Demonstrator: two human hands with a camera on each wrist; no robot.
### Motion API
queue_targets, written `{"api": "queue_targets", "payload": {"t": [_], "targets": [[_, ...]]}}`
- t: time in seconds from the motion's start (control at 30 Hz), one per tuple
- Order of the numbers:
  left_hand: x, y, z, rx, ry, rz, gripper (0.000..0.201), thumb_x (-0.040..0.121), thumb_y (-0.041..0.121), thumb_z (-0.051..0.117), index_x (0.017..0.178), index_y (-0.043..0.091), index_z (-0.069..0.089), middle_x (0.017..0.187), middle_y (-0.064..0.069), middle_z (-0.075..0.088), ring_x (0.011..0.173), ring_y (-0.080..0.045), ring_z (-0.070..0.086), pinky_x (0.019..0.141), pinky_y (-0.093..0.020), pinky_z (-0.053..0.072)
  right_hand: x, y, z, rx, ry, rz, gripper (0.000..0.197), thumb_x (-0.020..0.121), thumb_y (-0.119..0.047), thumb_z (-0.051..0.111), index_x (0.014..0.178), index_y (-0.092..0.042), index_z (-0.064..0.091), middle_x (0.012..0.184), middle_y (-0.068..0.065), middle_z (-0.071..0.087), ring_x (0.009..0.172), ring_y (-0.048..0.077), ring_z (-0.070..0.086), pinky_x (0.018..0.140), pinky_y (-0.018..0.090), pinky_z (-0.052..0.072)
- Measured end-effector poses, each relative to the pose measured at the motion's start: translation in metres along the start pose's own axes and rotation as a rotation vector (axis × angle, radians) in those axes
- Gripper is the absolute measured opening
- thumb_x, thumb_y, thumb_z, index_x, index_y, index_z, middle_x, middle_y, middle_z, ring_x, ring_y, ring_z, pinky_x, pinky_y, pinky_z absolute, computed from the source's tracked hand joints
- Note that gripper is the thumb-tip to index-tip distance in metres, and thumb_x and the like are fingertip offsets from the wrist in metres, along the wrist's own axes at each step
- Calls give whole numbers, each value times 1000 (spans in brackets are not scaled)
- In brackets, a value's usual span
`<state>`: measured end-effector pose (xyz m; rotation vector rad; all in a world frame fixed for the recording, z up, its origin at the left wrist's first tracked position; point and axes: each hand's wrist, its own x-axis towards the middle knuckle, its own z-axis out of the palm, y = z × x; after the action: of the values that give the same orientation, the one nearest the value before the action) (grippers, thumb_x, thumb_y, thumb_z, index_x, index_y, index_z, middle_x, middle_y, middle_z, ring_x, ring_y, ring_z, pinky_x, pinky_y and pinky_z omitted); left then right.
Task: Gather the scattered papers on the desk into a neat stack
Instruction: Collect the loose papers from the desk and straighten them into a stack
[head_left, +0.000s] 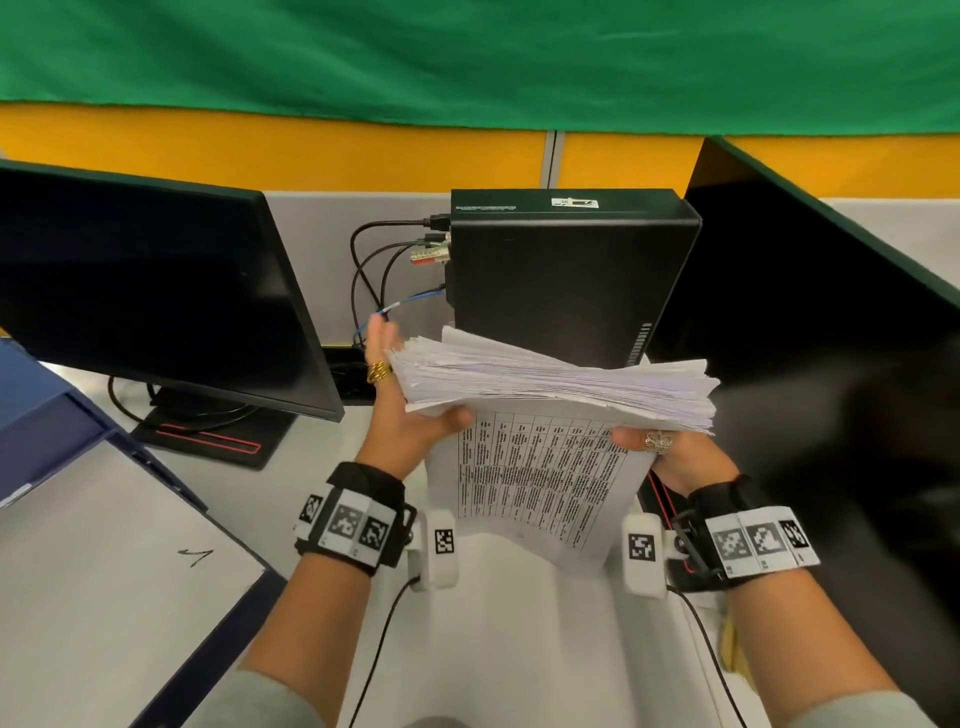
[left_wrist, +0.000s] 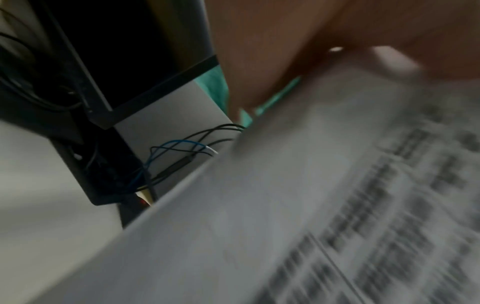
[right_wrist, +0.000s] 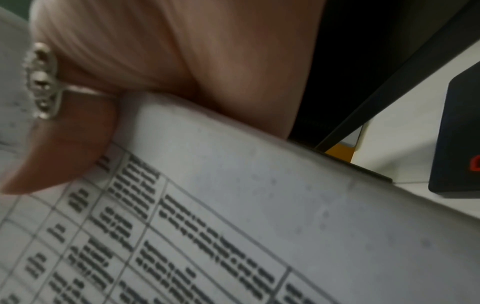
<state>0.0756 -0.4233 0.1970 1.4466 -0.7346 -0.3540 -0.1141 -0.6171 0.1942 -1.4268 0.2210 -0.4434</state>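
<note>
A thick stack of white papers (head_left: 561, 379) stands on edge above the desk, its ragged top edges fanned toward me. The front sheet (head_left: 540, 478) bears a printed table and curls down toward me. My left hand (head_left: 410, 415) grips the stack's left side, thumb on the front sheet and fingers behind. My right hand (head_left: 675, 452) grips the right side, with its ringed thumb on the front sheet. The left wrist view shows the blurred printed sheet (left_wrist: 337, 205) under my thumb. In the right wrist view, the table sheet (right_wrist: 233, 226) lies under the ringed thumb (right_wrist: 64, 133).
A black monitor (head_left: 145, 291) stands at left, a black computer case (head_left: 566, 270) with cables behind the stack, and a second dark screen (head_left: 831, 322) at right. A blue box (head_left: 47, 405) with a white sheet (head_left: 104, 571) lies at left. The white desk (head_left: 519, 649) lies below.
</note>
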Motion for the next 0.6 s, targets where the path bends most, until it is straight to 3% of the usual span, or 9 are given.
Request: {"api": "queue_targets", "payload": {"t": [0.07,0.1,0.17,0.23,0.3,0.4,0.47,0.53,0.6], "targets": [[6,2,-6,50,-177,-37,105,56,12,84,141,25,24,130,18,44,117,3,49,98,-23,46,-1,-1,-2,-11,34,6,57,42,-45,90,95,-35,72,100,-4,74,98,15,68,78,30,56],[6,4,-5,67,-215,-52,90,53,16,86,131,23,41,119,15,54,107,4,57,94,-24,51,-3,-3,-2,-19,50,-22,56,44,-42,89,96,-35,71,101,-4,73,99,15,68,78,30,56],[3,7,-1,77,-185,-55,62,58,14,83,114,18,56,104,12,63,93,8,63,82,-21,56,-8,-10,1,-44,98,-147,56,48,-33,88,101,-32,69,102,-6,73,99,14,68,77,27,56],[0,6,3,63,-148,-47,58,62,12,80,116,11,58,106,10,65,95,6,63,77,-15,55,-13,-13,8,-30,226,-284,64,53,-22,86,110,-22,58,102,-9,71,98,10,67,76,23,55],[-2,7,4,76,-153,-30,66,59,15,82,120,10,56,111,9,64,101,2,62,83,-16,54,-16,-12,16,-16,325,-365,62,59,-12,77,114,-16,49,101,-13,69,95,6,66,75,21,54],[-2,12,3,85,-170,-35,62,60,9,82,115,20,57,110,13,63,101,4,61,80,-13,53,-19,-18,21,-55,352,-351,59,63,-21,73,116,-9,49,99,-9,69,92,8,67,72,21,55],[-1,17,2,87,-169,-8,59,61,6,81,114,18,58,107,13,64,99,4,63,76,-11,52,-17,-25,17,-72,334,-325,58,64,-23,73,114,-5,49,97,-7,67,90,8,67,70,21,54],[-1,18,2,92,-174,8,57,61,7,81,113,15,59,107,10,66,99,1,64,77,-13,53,-12,-29,13,-114,254,-278,62,59,-35,79,107,-6,53,96,-3,65,89,13,66,71,24,53],[0,17,2,93,-137,-5,49,63,8,80,106,22,63,105,9,67,96,-1,66,79,-19,55,-10,-31,8,-116,165,-210,74,53,-48,83,107,-6,55,99,2,65,92,19,64,74,29,54]]}}
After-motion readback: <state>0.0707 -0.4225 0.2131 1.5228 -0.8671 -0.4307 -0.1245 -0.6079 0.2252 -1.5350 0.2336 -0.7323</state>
